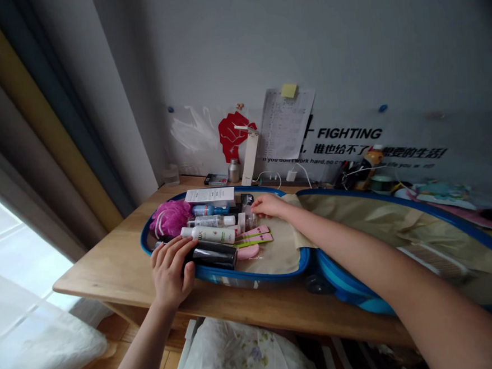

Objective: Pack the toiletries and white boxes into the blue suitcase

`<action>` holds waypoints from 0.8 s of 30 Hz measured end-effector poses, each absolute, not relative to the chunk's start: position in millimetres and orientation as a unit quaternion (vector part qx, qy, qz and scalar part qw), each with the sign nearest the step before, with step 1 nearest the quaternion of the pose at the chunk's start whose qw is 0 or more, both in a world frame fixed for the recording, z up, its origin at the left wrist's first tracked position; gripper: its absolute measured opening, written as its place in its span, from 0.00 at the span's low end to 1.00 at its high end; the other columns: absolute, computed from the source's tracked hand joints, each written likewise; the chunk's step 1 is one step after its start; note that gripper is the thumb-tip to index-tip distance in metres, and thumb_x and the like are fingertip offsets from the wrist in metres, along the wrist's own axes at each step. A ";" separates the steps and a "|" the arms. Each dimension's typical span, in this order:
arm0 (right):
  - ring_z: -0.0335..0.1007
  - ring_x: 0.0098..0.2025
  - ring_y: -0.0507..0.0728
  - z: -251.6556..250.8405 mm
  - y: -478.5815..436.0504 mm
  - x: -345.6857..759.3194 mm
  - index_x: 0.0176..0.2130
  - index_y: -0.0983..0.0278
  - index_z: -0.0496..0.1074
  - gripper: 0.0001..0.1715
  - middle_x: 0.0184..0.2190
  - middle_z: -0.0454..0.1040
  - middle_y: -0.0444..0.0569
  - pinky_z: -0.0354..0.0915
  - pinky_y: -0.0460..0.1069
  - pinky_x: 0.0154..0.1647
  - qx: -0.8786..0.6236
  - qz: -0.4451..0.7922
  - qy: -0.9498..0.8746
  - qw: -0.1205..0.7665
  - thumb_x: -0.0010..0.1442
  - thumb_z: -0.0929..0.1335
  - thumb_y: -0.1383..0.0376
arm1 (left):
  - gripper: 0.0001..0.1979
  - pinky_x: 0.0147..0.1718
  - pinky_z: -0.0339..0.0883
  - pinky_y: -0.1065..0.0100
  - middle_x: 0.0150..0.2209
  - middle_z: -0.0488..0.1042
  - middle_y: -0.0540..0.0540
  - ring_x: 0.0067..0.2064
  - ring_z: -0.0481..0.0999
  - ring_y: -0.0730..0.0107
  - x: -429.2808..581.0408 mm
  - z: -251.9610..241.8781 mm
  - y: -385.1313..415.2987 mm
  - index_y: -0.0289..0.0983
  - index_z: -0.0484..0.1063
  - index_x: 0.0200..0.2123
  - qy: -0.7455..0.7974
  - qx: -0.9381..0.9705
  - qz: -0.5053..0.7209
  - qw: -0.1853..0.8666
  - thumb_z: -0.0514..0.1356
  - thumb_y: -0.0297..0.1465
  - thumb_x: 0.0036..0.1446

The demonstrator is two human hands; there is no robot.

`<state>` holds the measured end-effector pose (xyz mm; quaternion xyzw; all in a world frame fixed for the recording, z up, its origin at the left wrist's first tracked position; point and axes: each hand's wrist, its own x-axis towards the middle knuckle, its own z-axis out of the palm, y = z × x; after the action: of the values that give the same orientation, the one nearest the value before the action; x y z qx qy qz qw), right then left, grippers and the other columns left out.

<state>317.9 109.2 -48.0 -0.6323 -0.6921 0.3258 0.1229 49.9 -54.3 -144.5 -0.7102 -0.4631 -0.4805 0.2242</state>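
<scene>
An open blue suitcase (252, 278) with a beige lining lies on the wooden desk. Its left half holds a purple bath puff (171, 218), a white box (210, 195), a blue bottle (209, 210), a clear bottle (209, 222), a white bottle (213, 234), a glossy black bottle (215, 254) and pink-and-green strips (253, 235). My left hand (171, 267) rests over the near left rim, fingers outstretched by the black bottle's end. With bent, closed fingers, my right hand (268, 205) is at a small clear bottle (252, 220) beside the other toiletries.
In the suitcase's right half a flat brush-like object (434, 261) shows under mesh. Behind stand a white lamp (250, 157) and a silver bottle (234, 170). Clutter lines the desk's back right. A floral-covered seat (241, 353) is below the desk edge (122, 288); curtains hang left.
</scene>
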 end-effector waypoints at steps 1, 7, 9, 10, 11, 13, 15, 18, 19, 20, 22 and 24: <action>0.69 0.29 0.47 -47.8 109.1 317.9 0.42 0.67 0.73 0.13 0.33 0.74 0.43 0.70 0.44 0.30 -0.634 0.321 -0.694 0.113 0.67 0.68 0.58 | 0.20 0.59 0.55 0.55 0.49 0.80 0.41 0.54 0.75 0.55 49.8 -144.5 -54.2 0.41 0.73 0.56 -0.462 -0.711 -0.481 0.225 0.48 0.37 0.68; 0.68 0.27 0.46 -48.8 109.1 318.5 0.40 0.67 0.73 0.14 0.30 0.74 0.42 0.69 0.44 0.29 -0.638 0.285 -0.713 0.062 0.66 0.69 0.57 | 0.20 0.58 0.56 0.55 0.49 0.79 0.40 0.54 0.75 0.55 49.5 -144.4 -54.2 0.40 0.73 0.55 -0.459 -0.714 -0.476 0.228 0.48 0.36 0.69; 0.67 0.25 0.46 -49.8 109.2 318.6 0.39 0.67 0.74 0.15 0.28 0.73 0.41 0.68 0.44 0.28 -0.636 0.273 -0.719 0.056 0.66 0.69 0.56 | 0.20 0.58 0.56 0.55 0.50 0.79 0.41 0.54 0.75 0.55 49.5 -144.8 -54.4 0.41 0.73 0.55 -0.462 -0.713 -0.477 0.225 0.48 0.37 0.69; 0.66 0.25 0.46 -50.3 109.3 318.6 0.38 0.67 0.74 0.15 0.28 0.73 0.41 0.68 0.44 0.28 -0.635 0.268 -0.722 0.053 0.66 0.69 0.55 | 0.20 0.58 0.56 0.55 0.50 0.79 0.41 0.54 0.75 0.55 49.4 -145.0 -54.5 0.41 0.74 0.55 -0.464 -0.713 -0.476 0.225 0.48 0.37 0.69; 0.66 0.24 0.46 -50.7 109.3 318.6 0.38 0.67 0.74 0.16 0.27 0.73 0.40 0.68 0.44 0.28 -0.634 0.264 -0.725 0.052 0.66 0.69 0.55 | 0.20 0.59 0.56 0.55 0.50 0.79 0.41 0.54 0.75 0.56 49.2 -145.2 -54.4 0.41 0.74 0.55 -0.464 -0.712 -0.476 0.226 0.48 0.37 0.69; 0.66 0.24 0.46 -51.4 109.1 318.5 0.37 0.66 0.73 0.17 0.26 0.73 0.40 0.67 0.44 0.28 -0.632 0.258 -0.729 0.050 0.66 0.69 0.54 | 0.20 0.59 0.56 0.55 0.50 0.79 0.41 0.54 0.75 0.56 48.9 -145.6 -54.1 0.41 0.74 0.55 -0.465 -0.711 -0.475 0.227 0.48 0.37 0.69; 0.66 0.24 0.46 -51.5 108.5 318.5 0.37 0.67 0.73 0.18 0.27 0.73 0.40 0.67 0.44 0.27 -0.630 0.254 -0.732 0.048 0.66 0.68 0.53 | 0.20 0.59 0.56 0.55 0.50 0.79 0.41 0.54 0.75 0.56 48.5 -145.9 -53.8 0.41 0.74 0.54 -0.465 -0.711 -0.476 0.227 0.48 0.37 0.69; 0.65 0.24 0.46 -50.6 107.2 318.5 0.37 0.67 0.74 0.19 0.27 0.73 0.41 0.67 0.44 0.27 -0.626 0.252 -0.737 0.046 0.66 0.68 0.52 | 0.19 0.59 0.56 0.55 0.50 0.79 0.40 0.55 0.75 0.56 48.4 -146.0 -53.9 0.41 0.74 0.54 -0.463 -0.713 -0.474 0.227 0.48 0.37 0.69; 0.65 0.24 0.45 -49.9 106.8 318.5 0.36 0.67 0.74 0.19 0.27 0.73 0.41 0.67 0.43 0.27 -0.625 0.251 -0.737 0.045 0.66 0.68 0.52 | 0.19 0.58 0.56 0.54 0.50 0.79 0.40 0.55 0.75 0.56 48.6 -146.0 -54.0 0.41 0.74 0.54 -0.463 -0.713 -0.475 0.226 0.48 0.37 0.69; 0.65 0.24 0.45 -49.1 106.4 318.6 0.35 0.67 0.74 0.19 0.26 0.73 0.41 0.66 0.43 0.26 -0.625 0.251 -0.738 0.044 0.66 0.68 0.52 | 0.19 0.58 0.56 0.54 0.50 0.79 0.40 0.55 0.75 0.55 48.7 -146.0 -54.2 0.40 0.74 0.54 -0.463 -0.714 -0.475 0.226 0.48 0.37 0.69; 0.65 0.23 0.45 -47.5 105.7 318.7 0.34 0.67 0.73 0.19 0.26 0.72 0.41 0.66 0.43 0.27 -0.628 0.251 -0.736 0.040 0.66 0.69 0.53 | 0.20 0.59 0.56 0.54 0.50 0.79 0.40 0.55 0.75 0.55 49.0 -146.0 -54.5 0.40 0.74 0.55 -0.463 -0.713 -0.475 0.225 0.48 0.37 0.69; 0.65 0.24 0.46 -46.3 104.9 318.7 0.33 0.67 0.73 0.18 0.26 0.72 0.41 0.67 0.43 0.27 -0.630 0.256 -0.732 0.039 0.66 0.68 0.54 | 0.20 0.59 0.56 0.55 0.50 0.79 0.40 0.55 0.75 0.55 49.2 -145.6 -54.7 0.41 0.73 0.55 -0.465 -0.712 -0.475 0.226 0.48 0.37 0.69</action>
<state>318.7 104.9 -46.3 -0.6302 -0.7321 0.2558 0.0389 49.2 -54.7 -145.6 -0.7123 -0.4647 -0.4749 0.2262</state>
